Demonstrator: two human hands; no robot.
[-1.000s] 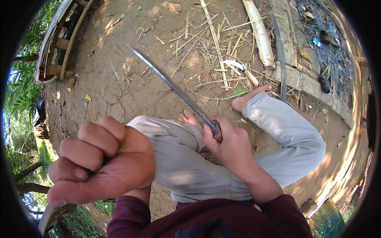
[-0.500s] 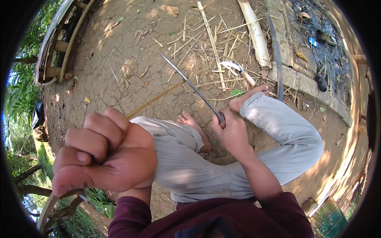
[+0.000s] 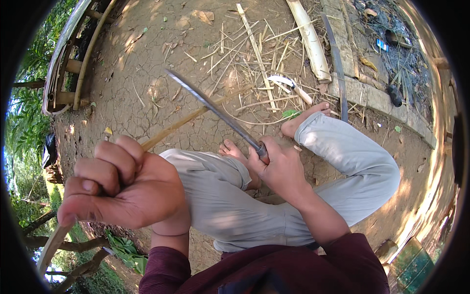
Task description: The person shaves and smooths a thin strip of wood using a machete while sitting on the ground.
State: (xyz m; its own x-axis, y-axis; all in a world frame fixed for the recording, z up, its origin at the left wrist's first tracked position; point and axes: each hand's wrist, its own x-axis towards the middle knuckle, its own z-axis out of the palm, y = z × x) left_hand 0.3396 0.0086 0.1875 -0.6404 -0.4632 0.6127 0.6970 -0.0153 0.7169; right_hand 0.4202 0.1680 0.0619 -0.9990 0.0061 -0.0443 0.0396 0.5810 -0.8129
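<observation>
My left hand (image 3: pixel 125 188) is raised close to the camera and closed around a long thin bamboo strip (image 3: pixel 188 120). The strip runs from below the fist out over the cracked dirt toward the upper right. My right hand (image 3: pixel 279 166) grips the handle of a long knife (image 3: pixel 215 110), whose blade points up and left and crosses the strip near its far end. I sit on the ground in grey trousers with bare feet (image 3: pixel 303 120) out in front.
Bamboo splinters and shavings (image 3: pixel 254 63) lie scattered on the dirt ahead. A thick bamboo piece (image 3: pixel 308 39), a second long blade (image 3: pixel 335 63) and a stone kerb (image 3: pixel 372 98) lie at upper right. A bamboo frame (image 3: pixel 68 63) stands at left; a green container (image 3: pixel 411 255) at lower right.
The knife blade swung toward the bamboo strip and now crosses it. My left fist shifted slightly with the strip.
</observation>
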